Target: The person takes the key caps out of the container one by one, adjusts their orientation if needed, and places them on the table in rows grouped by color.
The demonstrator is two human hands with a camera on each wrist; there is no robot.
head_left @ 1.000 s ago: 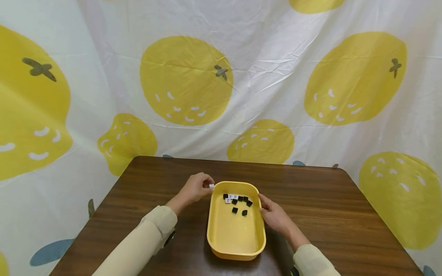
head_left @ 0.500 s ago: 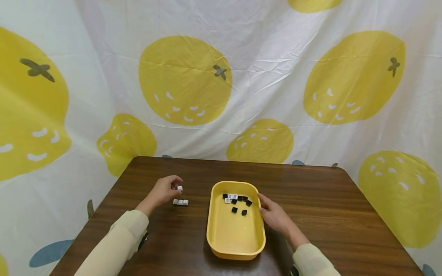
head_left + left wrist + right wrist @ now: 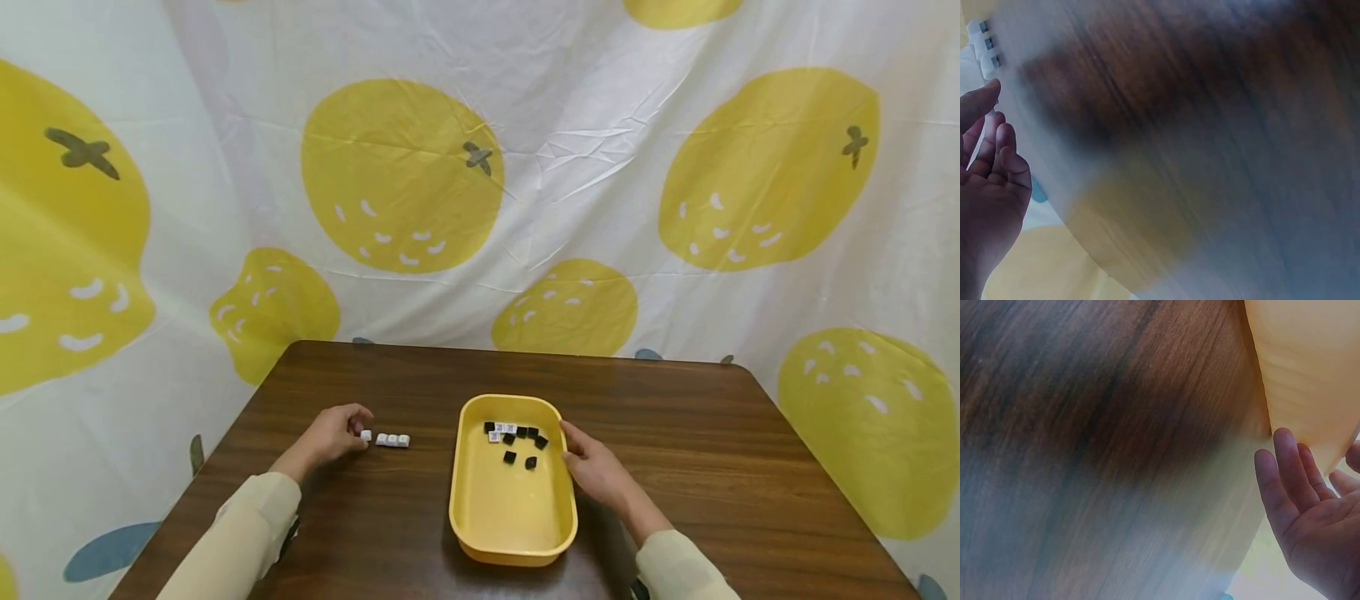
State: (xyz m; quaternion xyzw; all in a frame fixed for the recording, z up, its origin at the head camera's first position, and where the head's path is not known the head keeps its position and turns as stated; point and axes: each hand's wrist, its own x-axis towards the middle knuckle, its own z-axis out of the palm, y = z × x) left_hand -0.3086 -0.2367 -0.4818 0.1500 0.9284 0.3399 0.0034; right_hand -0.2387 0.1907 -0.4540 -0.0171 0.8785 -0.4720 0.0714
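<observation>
Left hand [image 3: 341, 435]: grasping, thumb and fingertips pinching one small white piece [image 3: 366, 435] at the left of the table [image 3: 697, 442]. Cannot tell whether that piece touches the wood. Just beside it, with a narrow gap, sits a short row of three white pieces [image 3: 393, 440], set side by side (the left wrist view catches them at its edge, dark patches on their near sides).

Right hand [image 3: 596, 467]: at the right-hand rim of a yellow tray [image 3: 513, 552], thumb and forefinger against it; cannot tell whether they clamp the rim or merely touch it. In the right wrist view the other fingers [image 3: 1288, 456] lie loosely extended near the tray's outer wall.

Inside the tray, toward the far end: seven black pieces [image 3: 510, 457], scattered, plus three printed white pieces [image 3: 494, 437] among them.

Pale sleeves [image 3: 251, 512] on both arms. Behind the table, a white cloth [image 3: 585, 150] with big yellow fruit.
</observation>
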